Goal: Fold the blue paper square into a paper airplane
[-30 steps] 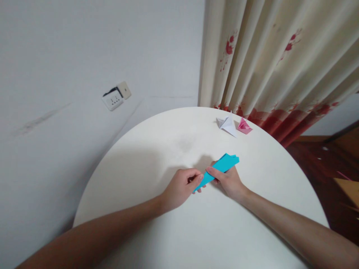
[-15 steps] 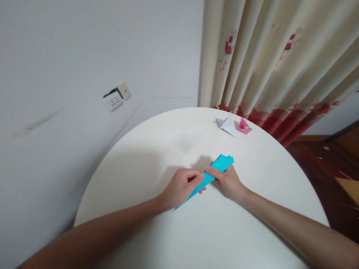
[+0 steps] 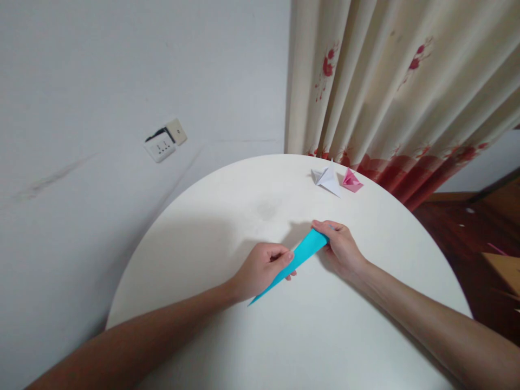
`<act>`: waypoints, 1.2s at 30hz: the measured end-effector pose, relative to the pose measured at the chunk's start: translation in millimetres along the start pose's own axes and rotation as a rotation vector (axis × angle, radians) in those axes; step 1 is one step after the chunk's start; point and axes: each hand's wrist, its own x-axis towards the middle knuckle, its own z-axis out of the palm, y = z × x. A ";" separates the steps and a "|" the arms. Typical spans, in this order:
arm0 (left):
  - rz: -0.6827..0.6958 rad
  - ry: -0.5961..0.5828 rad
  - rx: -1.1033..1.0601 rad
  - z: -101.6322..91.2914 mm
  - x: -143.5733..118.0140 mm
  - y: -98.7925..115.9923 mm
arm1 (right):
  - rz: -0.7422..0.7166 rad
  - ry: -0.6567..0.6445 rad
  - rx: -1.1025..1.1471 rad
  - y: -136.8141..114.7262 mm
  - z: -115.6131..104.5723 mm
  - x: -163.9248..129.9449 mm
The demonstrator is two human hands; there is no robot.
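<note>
- Fingers of left hand (image 3: 263, 265) pinch mid-length of blue folded paper (image 3: 293, 260); right hand (image 3: 340, 246) fingers clamp its wide end.
- Paper spans betw both grips, narrow tip past left fingers, just over bench (image 3: 227, 216).
- Step: sharpening a long crease, prob. Next: run fingers along edge w/ even pressure.

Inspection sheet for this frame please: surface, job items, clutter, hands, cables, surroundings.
Surface: round white table, faint smudge near its middle.
Job's things: long narrow folded turquoise paper, held over the table, tapering to a point toward the person.
Clutter: white folded paper figure and pink folded paper figure side by side at the far edge.
Hands: left hand pinches the paper mid-length; right hand grips its wide end.
Cables: nothing seen.
Surroundings: white wall socket, cream curtain with red flowers, dark wooden floor.
</note>
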 end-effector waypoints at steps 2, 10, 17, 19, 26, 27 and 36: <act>-0.005 0.015 0.005 -0.8 -0.5 -1.3 | -0.026 0.054 0.024 -5.1 -8.7 8.6; 0.033 0.199 0.052 -3.9 5.7 -4.1 | 0.008 -0.178 0.103 -3.5 -4.7 0.5; 0.010 0.121 0.026 -2.7 8.6 -11.9 | -0.091 -0.337 -0.233 22.4 14.9 -19.8; -0.035 0.068 0.029 -2.0 8.3 -13.9 | -0.104 -0.227 -0.212 21.7 11.4 -15.9; -0.072 -0.049 0.023 0.6 7.8 -19.6 | -0.085 -0.034 -0.086 8.1 3.6 -2.2; -0.077 -0.059 0.022 1.0 7.7 -19.2 | -0.084 -0.027 -0.071 6.1 2.6 -0.7; -0.102 -0.106 0.007 2.9 3.1 -12.1 | -0.118 0.005 0.027 -1.2 -9.6 14.7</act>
